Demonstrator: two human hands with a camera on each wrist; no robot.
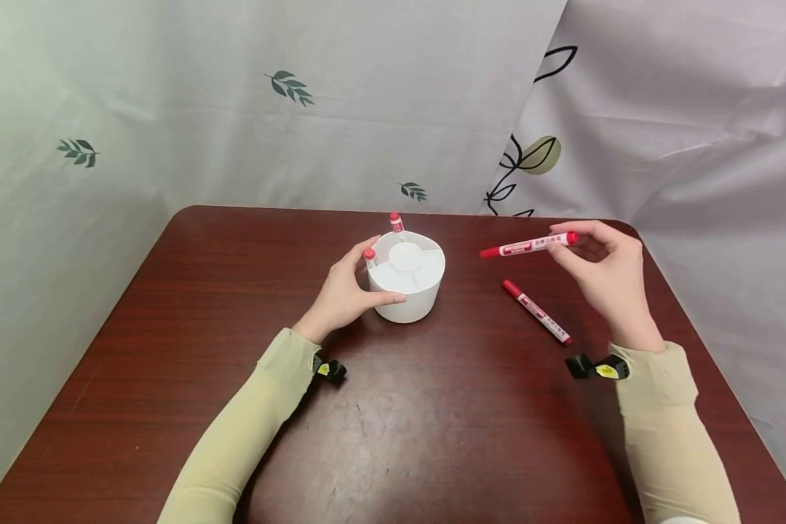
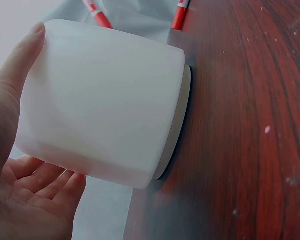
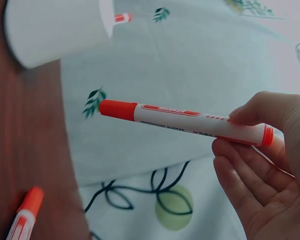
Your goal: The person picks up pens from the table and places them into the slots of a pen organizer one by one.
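A round white pen holder [image 1: 406,306] with divided compartments stands on the table. My left hand [image 1: 343,291] grips its left side, thumb in front and fingers behind, as the left wrist view also shows. Two red-capped markers stand in it: one [image 1: 397,223] at the back, one [image 1: 370,256] at the left. Right of the holder and above the table, my right hand [image 1: 605,273] pinches a red and white whiteboard marker [image 3: 185,120] near its tail end, the red cap pointing left towards the holder. Another such marker [image 1: 537,313] lies on the table below it.
The dark red-brown wooden table [image 1: 393,437] has rounded far corners. Pale curtains [image 1: 203,109] with leaf prints hang close behind it and at both sides. A small black camera is strapped at each wrist.
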